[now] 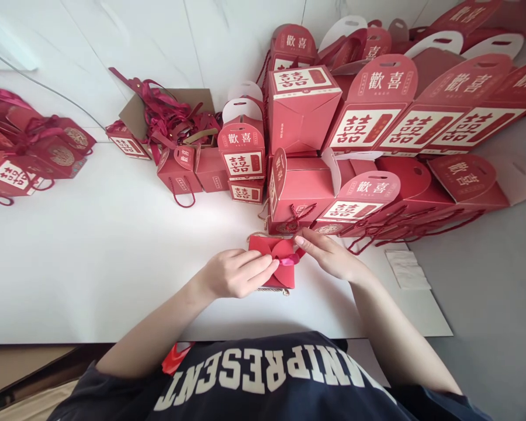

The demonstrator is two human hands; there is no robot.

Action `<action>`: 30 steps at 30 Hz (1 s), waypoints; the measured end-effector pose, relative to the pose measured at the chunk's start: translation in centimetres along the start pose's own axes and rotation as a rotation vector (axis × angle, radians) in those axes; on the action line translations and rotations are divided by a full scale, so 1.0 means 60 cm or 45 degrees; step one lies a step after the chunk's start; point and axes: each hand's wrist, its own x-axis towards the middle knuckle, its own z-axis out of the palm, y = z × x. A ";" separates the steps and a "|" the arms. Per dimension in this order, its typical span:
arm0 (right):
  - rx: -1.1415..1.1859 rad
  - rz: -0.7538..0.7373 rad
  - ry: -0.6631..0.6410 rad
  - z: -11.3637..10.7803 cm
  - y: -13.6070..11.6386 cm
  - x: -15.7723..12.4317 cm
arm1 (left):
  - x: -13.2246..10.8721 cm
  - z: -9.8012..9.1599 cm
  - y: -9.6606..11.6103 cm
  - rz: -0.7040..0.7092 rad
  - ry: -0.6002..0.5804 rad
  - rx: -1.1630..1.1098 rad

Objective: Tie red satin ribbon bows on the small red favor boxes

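A small red box [284,276] with curved, overlapping top flaps lies on the white table [114,263] in front of me. A pink ribbon [289,259] crosses its top. My left hand [241,273] rests over the box's left side, its fingertips pressed on the ribbon near the middle. On the right, my right hand [322,251] has its thumb and fingers pinched at the ribbon's dark red end, beside the box's upper right corner. Twisted cord handles show behind the box and along its front edge.
Stacked red gift boxes [304,111] fill the back right, their cords hanging close behind my right hand. An open carton [134,117] of ribbons stands at the back; more red boxes [61,155] sit far left. White tissues [407,269] lie at the right.
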 end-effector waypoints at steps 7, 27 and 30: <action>0.115 0.151 0.000 0.001 0.008 0.000 | 0.002 0.000 0.004 0.029 0.018 -0.033; 0.576 -0.100 -0.314 0.008 -0.010 0.005 | -0.028 0.027 -0.012 -0.307 0.043 -0.176; 0.475 -0.059 -0.281 0.008 -0.031 0.005 | -0.022 0.025 -0.011 -0.270 0.044 -0.168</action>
